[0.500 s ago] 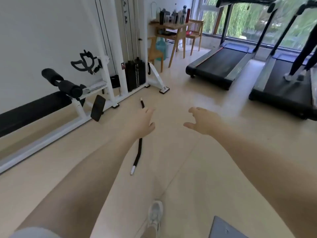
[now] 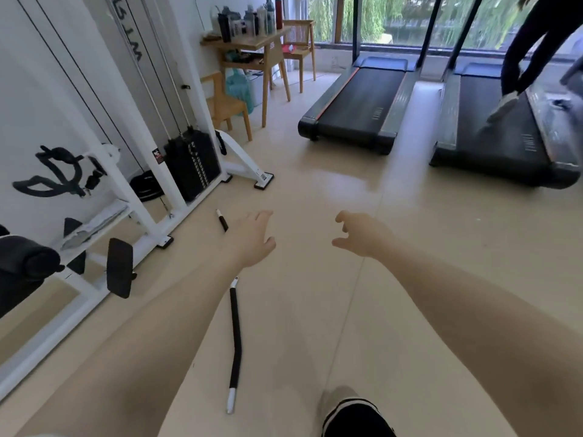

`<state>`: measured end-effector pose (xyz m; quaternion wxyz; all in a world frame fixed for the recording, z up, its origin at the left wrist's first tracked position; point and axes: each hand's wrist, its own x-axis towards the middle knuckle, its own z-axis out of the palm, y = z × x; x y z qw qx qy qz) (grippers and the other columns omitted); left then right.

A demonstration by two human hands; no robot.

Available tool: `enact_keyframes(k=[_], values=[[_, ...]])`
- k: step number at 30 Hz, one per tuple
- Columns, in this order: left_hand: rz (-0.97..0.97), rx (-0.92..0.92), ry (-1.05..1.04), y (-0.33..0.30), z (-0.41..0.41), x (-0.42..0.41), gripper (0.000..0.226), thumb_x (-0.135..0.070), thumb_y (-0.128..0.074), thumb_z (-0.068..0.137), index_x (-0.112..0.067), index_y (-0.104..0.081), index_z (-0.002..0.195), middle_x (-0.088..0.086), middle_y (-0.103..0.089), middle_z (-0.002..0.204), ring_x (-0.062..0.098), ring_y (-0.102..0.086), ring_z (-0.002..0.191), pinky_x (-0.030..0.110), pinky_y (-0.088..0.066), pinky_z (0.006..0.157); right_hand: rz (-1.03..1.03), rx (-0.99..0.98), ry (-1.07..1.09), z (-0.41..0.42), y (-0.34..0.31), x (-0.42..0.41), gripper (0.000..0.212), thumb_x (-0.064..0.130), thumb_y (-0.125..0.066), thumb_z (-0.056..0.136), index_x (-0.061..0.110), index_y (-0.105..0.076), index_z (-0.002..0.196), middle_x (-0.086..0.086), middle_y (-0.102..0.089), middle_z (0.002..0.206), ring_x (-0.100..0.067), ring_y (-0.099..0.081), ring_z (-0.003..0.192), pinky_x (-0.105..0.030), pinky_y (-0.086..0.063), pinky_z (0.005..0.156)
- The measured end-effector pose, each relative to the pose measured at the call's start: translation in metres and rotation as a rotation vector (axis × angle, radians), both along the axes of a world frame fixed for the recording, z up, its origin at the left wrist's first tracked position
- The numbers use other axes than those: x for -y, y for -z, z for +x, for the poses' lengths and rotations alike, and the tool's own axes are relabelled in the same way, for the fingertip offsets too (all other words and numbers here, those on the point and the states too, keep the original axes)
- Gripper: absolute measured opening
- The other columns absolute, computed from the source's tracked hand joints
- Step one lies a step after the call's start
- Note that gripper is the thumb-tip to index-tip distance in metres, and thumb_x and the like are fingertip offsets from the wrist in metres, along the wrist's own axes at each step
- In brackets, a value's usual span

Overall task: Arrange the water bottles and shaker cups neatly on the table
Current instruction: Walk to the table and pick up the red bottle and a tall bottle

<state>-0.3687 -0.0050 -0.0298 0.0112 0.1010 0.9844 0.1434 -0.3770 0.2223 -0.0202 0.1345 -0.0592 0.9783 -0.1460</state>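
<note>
Several water bottles and shaker cups [image 2: 249,22] stand crowded on a wooden table [image 2: 268,42] at the far end of the room, against the wall near the window. Among them is a tall red bottle [image 2: 279,13]. My left hand [image 2: 252,239] and my right hand [image 2: 359,234] are stretched out in front of me over the floor, far short of the table. Both hands are empty with the fingers spread and slightly curled.
A black curved bar [image 2: 235,339] lies on the floor under my left arm. A white cable machine [image 2: 189,162] stands on the left. Two treadmills [image 2: 356,105] stand on the right, with a person [image 2: 530,58] on the far one. Wooden chairs [image 2: 225,105] flank the table.
I have moved forward across the floor; the table, the cable machine and the treadmills are closer. My hands stay stretched out and empty. My other foot is in front now.
</note>
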Motion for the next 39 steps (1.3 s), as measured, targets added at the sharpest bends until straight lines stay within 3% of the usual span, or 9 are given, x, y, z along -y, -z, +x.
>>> enact_keyframes(k=[7, 12, 15, 21, 27, 33, 39], values=[[-0.105, 0.028, 0.058, 0.042, -0.185, -0.018, 0.059, -0.025, -0.051, 0.085, -0.009, -0.03, 0.138, 0.012, -0.044, 0.138, 0.029, -0.036, 0.128, 0.04, -0.03, 0.103, 0.026, 0.046, 0.0, -0.18, 0.047, -0.022, 0.052, 0.037, -0.053, 0.09, 0.015, -0.037, 0.135, -0.01, -0.051, 0.134, -0.03, -0.049, 0.121, -0.041, -0.044, 0.095], [0.053, 0.105, -0.116, 0.034, -0.336, -0.017, 0.064, -0.03, -0.054, 0.083, -0.009, -0.029, 0.138, 0.014, -0.048, 0.133, 0.031, -0.04, 0.123, 0.044, -0.037, 0.1, 0.027, 0.067, -0.042, -0.343, 0.022, -0.025, 0.055, 0.035, -0.053, 0.091, 0.011, -0.035, 0.137, -0.012, -0.05, 0.135, -0.031, -0.048, 0.122, -0.04, -0.043, 0.095], [0.157, 0.041, -0.232, 0.017, -0.416, -0.012, 0.058, -0.029, -0.054, 0.081, -0.011, -0.036, 0.132, 0.013, -0.053, 0.126, 0.029, -0.045, 0.118, 0.043, -0.042, 0.094, 0.004, 0.048, -0.083, -0.436, 0.002, -0.016, 0.055, 0.036, -0.054, 0.09, 0.012, -0.035, 0.136, -0.012, -0.052, 0.134, -0.031, -0.05, 0.12, -0.041, -0.044, 0.096], [0.202, -0.049, -0.254, -0.006, -0.559, 0.002, 0.054, -0.021, -0.052, 0.082, -0.01, -0.039, 0.133, 0.014, -0.052, 0.127, 0.028, -0.042, 0.122, 0.036, -0.04, 0.093, 0.003, 0.012, -0.15, -0.586, -0.008, 0.009, 0.052, 0.033, -0.052, 0.092, 0.01, -0.036, 0.136, -0.012, -0.052, 0.134, -0.03, -0.049, 0.121, -0.036, -0.04, 0.094], [0.078, 0.068, -0.175, 0.023, -0.722, 0.03, 0.057, -0.03, -0.053, 0.085, -0.014, -0.034, 0.136, 0.01, -0.05, 0.132, 0.027, -0.044, 0.121, 0.039, -0.042, 0.093, 0.043, -0.016, -0.136, -0.753, 0.028, 0.027, 0.049, 0.036, -0.053, 0.09, 0.012, -0.041, 0.131, -0.012, -0.058, 0.124, -0.032, -0.054, 0.112, -0.039, -0.046, 0.089], [0.079, 0.147, -0.171, 0.0, -0.916, 0.053, 0.058, -0.032, -0.052, 0.085, -0.016, -0.032, 0.137, 0.011, -0.047, 0.136, 0.027, -0.044, 0.122, 0.039, -0.042, 0.096, -0.126, 0.124, -0.078, -0.942, 0.009, 0.06, 0.047, 0.033, -0.057, 0.088, 0.01, -0.047, 0.128, -0.013, -0.057, 0.124, -0.028, -0.056, 0.103, -0.034, -0.044, 0.089], [0.196, 0.264, -0.154, -0.001, -1.096, 0.061, 0.056, -0.03, -0.051, 0.088, -0.019, -0.029, 0.139, 0.006, -0.048, 0.133, 0.024, -0.05, 0.115, 0.037, -0.042, 0.094, -0.195, 0.079, -0.024, -1.112, 0.007, 0.063, 0.049, 0.032, -0.055, 0.09, 0.01, -0.043, 0.132, -0.01, -0.051, 0.136, -0.028, -0.051, 0.12, -0.031, -0.04, 0.092]])
